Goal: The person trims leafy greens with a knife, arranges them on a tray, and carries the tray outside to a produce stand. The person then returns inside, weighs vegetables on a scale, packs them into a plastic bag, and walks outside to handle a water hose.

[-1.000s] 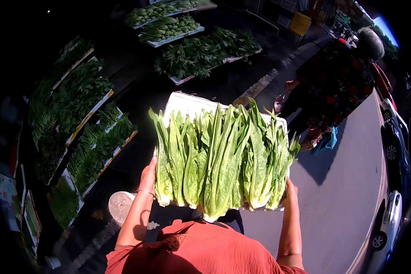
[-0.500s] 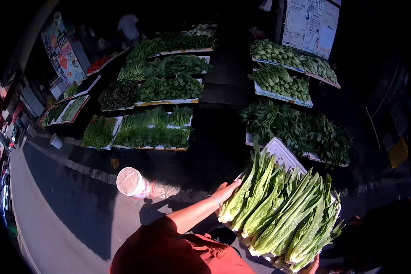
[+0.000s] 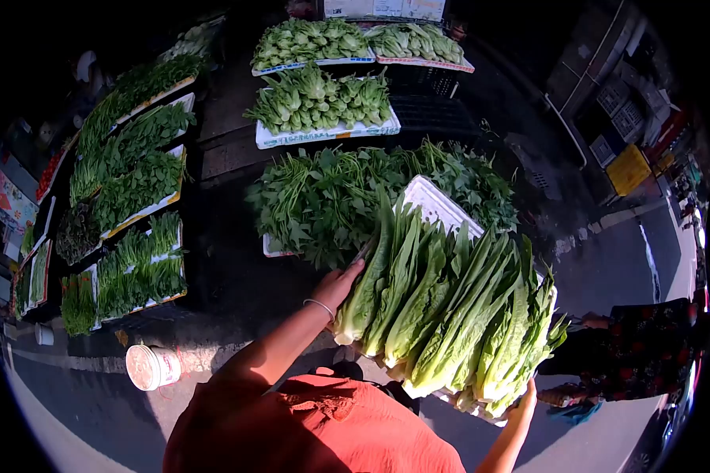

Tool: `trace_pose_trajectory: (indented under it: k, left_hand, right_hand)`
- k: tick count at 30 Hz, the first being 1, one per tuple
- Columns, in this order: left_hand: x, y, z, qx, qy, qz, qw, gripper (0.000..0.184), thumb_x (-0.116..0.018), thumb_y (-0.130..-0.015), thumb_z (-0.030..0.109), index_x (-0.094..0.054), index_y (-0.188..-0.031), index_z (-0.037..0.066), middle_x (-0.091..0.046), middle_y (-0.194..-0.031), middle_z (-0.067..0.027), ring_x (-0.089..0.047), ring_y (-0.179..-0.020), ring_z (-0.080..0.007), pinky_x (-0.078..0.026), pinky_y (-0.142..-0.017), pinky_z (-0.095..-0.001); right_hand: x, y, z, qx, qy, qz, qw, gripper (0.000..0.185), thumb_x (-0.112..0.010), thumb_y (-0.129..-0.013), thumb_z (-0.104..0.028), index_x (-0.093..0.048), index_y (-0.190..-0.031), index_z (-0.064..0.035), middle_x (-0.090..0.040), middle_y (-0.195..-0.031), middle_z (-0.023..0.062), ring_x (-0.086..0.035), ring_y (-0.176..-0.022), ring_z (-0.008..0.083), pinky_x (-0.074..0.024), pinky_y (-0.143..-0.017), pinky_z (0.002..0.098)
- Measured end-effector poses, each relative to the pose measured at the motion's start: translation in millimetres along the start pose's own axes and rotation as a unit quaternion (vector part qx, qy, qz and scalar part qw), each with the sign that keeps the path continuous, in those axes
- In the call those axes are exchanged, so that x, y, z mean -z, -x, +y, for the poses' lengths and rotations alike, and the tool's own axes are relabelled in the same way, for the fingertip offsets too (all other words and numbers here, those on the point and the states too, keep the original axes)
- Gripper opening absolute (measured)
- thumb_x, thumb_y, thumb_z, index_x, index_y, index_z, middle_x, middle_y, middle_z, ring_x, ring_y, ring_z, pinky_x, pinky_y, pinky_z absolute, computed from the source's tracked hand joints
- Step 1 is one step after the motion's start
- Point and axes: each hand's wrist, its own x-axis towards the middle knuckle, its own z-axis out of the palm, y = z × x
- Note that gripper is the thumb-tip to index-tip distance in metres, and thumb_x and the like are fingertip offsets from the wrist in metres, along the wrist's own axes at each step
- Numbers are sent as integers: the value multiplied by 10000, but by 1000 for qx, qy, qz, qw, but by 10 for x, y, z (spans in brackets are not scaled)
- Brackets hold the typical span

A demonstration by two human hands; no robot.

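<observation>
Between my two hands is a white foam tray [image 3: 438,203] loaded with long-leaf lettuce [image 3: 450,307], the pale stem ends toward me. My left hand [image 3: 341,285] grips the tray's left side, and a thin bracelet circles that wrist. At the near right corner, my right hand [image 3: 526,402] holds the tray; its fingers are partly hidden beneath it. The tray is turned at an angle, and its bare far end overlaps the leafy greens [image 3: 323,193] on the stand beyond.
Foam boxes of pale green vegetables [image 3: 315,98] stand farther back. More greens [image 3: 138,264] line the left side. A lidded white bucket [image 3: 151,367] is on the ground at left. To the right stands a person in dark patterned clothing [image 3: 647,347]; a yellow crate [image 3: 628,170] lies beyond.
My view has swung right, bringing the right-hand stand to the middle. The lettuce tray has come nearer the leafy greens. My right hand and the person at right show more fully.
</observation>
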Motion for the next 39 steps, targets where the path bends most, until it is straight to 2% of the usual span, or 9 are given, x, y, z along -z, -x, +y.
trace_pose_trajectory:
  k: [1, 9, 15, 17, 20, 22, 28, 30, 39]
  left_hand:
    - [-220, -36, 129, 6, -10, -11, 1000, 513, -573, -781, 444, -576, -947, -42, -610, -876, -115, -591, -736, -164, -460, -699, -279]
    - [-1679, -829, 521, -15, 158, -72, 985, 582, -562, -772, 487, -573, -960, -64, -599, -912, -126, -580, -798, -177, -454, -714, -289]
    - [-2498, -1106, 930, -16, 177, -16, 984, 557, -557, -789, 451, -561, -1014, -59, -600, -945, -113, -580, -819, -180, -450, -732, -282]
    - [-2682, -1180, 1129, 25, 220, -24, 975, 447, -550, -823, 366, -548, -1053, -17, -598, -979, -121, -603, -822, -202, -490, -729, -332]
    - [-2887, -1322, 1394, 52, 253, -29, 966, 439, -543, -827, 357, -544, -1060, -15, -598, -986, -115, -603, -833, -205, -490, -734, -336]
    - [-3024, -1513, 1509, 48, 255, -9, 966, 440, -544, -827, 356, -543, -1061, -16, -596, -986, -116, -601, -834, -204, -489, -735, -334]
    - [-3036, -2663, 1741, 30, 233, 9, 972, 499, -552, -810, 403, -538, -1062, -28, -594, -975, -119, -596, -830, -195, -484, -723, -323]
    - [-3022, -2917, 2074, 38, 246, 27, 968, 503, -551, -809, 406, -539, -1061, -29, -595, -969, -121, -597, -822, -195, -485, -719, -321]
    - [-2427, -4730, 2839, 40, 291, 102, 950, 543, -561, -781, 456, -538, -1052, -15, -604, -947, -121, -607, -791, -218, -491, -712, -326]
  right_hand:
    - [-297, 202, -273, 36, -53, 43, 997, 456, -553, -785, -307, -525, -1056, 58, -605, -943, 169, -625, -744, 286, -520, -644, 393]
    - [-204, -1682, -1539, 48, -5, 66, 997, 426, -614, -747, -335, -574, -977, 22, -614, -883, 143, -602, -598, 215, -412, -396, 279]
    - [-456, -2527, -2622, 50, 18, -6, 999, 371, -580, -784, -280, -569, -969, 41, -614, -895, 146, -622, -695, 234, -508, -586, 336]
    - [-612, -2757, -2861, 68, 54, -30, 996, 394, -581, -749, -363, -587, -1021, -79, -612, -959, 74, -609, -720, 197, -467, -561, 258]
    - [-883, -2981, -3205, 48, 95, 27, 994, 385, -576, -763, -329, -578, -1024, -45, -612, -921, 88, -612, -705, 200, -489, -593, 279]
    - [-1019, -3214, -3361, 65, 43, -74, 994, 396, -579, -782, -270, -541, -1027, 39, -597, -937, 132, -612, -765, 212, -504, -632, 304]
    - [-2106, -3723, -3942, 84, 43, -102, 990, 440, -556, -810, -226, -474, -1085, 107, -556, -1016, 184, -606, -818, 257, -517, -676, 346]
    - [-2543, -3999, -4140, 50, 83, -121, 988, 394, -488, -843, -269, -487, -1100, 29, -578, -1006, 138, -603, -846, 237, -507, -724, 337]
    - [-5210, -5185, -4497, 85, 180, -132, 971, 453, -581, -787, -250, -482, -1082, 79, -556, -1022, 170, -601, -845, 259, -520, -689, 367]
